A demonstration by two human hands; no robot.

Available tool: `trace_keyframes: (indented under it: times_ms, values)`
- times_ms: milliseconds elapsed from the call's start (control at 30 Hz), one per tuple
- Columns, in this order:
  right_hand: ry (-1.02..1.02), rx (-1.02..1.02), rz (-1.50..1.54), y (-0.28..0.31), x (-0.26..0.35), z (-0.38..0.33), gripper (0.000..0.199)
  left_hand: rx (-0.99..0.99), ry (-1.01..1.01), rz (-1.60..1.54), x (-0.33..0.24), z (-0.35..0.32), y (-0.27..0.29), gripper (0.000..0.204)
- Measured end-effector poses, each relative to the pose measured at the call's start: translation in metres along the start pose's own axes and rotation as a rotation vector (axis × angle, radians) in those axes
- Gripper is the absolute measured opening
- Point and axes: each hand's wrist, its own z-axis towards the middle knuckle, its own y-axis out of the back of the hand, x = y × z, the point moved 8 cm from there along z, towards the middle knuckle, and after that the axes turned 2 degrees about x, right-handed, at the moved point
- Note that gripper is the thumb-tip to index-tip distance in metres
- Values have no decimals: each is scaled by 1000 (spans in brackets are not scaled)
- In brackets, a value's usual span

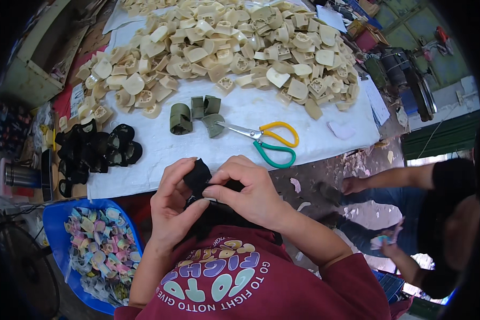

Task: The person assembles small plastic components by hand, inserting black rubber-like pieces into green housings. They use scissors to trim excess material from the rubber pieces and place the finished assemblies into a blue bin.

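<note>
Maroon sleeve [282, 277] above cluttered white-covered worktable [304, 128], dusty floor [368, 213].

Bright, even daylight, soft shadows, sharp centre, fisheye bending and dark vignette at edges, slight glare far right.

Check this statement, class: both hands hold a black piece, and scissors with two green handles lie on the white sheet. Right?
Not quite. The head view shows the scissors with one yellow and one green handle. The left hand and right hand do hold the black piece, and the scissors lie on the white sheet.
</note>
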Motion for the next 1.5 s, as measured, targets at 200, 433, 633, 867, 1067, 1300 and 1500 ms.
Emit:
trace_keyframes:
  times_ms: [200, 433, 633, 867, 1067, 1300, 1500]
  values:
    - [75, -30, -58, 1, 7, 2, 14, -158, 165, -161, 13, -9, 10, 49]
    - [-230, 49, 202, -8, -4, 5, 10, -210, 26, -100, 4, -13, 11, 47]
    - [-101, 49, 90, -8, -4, 10, 20, -255, 0, -95, 3, -12, 15, 46]
    - [-187, 317, 787, -44, -24, 13, 40, -99, 140, -520, 15, -15, 13, 44]
    - [-172, 332, 639, -38, -7, 14, 36, -107, 198, -645, 20, -19, 15, 45]
    - [-214, 241, 443, -33, -16, 20, 41, -152, 201, -581, 22, -19, 20, 38]
    - [-252, 259, 257, -39, -6, 21, 48, -204, 40, 50, 12, -5, 31, 37]
